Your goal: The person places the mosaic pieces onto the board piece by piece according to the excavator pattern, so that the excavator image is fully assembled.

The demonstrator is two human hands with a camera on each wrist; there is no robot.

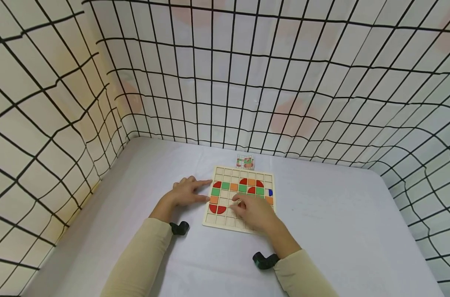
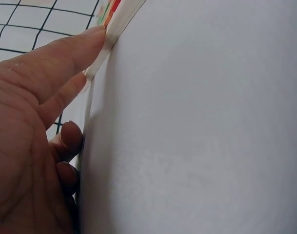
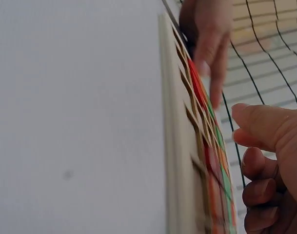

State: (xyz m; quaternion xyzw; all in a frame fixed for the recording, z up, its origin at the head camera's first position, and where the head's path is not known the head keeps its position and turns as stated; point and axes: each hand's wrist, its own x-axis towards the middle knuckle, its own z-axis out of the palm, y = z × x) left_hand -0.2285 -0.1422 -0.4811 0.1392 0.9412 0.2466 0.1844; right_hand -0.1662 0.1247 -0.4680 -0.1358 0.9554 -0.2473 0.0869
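Observation:
A pale wooden grid board (image 1: 230, 222) lies on the table, with red quarter-round pieces (image 1: 221, 210), green squares (image 1: 215, 192), orange squares (image 1: 234, 187) and a small blue piece (image 1: 270, 192) in its cells. Along the board's left edge, my left hand (image 1: 186, 192) rests its extended thumb and index finger; its other fingers are bent. My right hand (image 1: 255, 209) is over the board's middle, thumb and index finger apart, remaining fingers loosely curled. Nothing shows between its fingertips in the right wrist view. That hand hides the board's lower right cells.
Just behind the board is a small card (image 1: 245, 161) printed with a coloured grid pattern. A white cloth covers the table (image 1: 340, 231). Black wire mesh (image 1: 225, 82) stands along the back and both sides. Each wrist wears a black device (image 1: 179, 228).

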